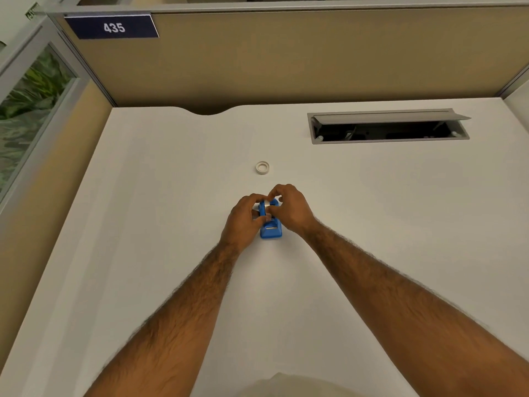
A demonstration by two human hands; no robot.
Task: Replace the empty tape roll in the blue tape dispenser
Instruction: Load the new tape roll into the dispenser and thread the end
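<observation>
A small blue tape dispenser stands on the white desk, its cutter end pointing toward me. My left hand grips its left side. My right hand has its fingers pinched over the top rear of the dispenser, where a pale roll shows between the fingertips. Both hands hide most of the roll and the dispenser's back half. A separate white tape roll lies flat on the desk a short way beyond the hands, untouched.
An open grey cable tray is set into the desk at the back right. A tan partition with a "435" label closes the far edge. A glass panel stands on the left.
</observation>
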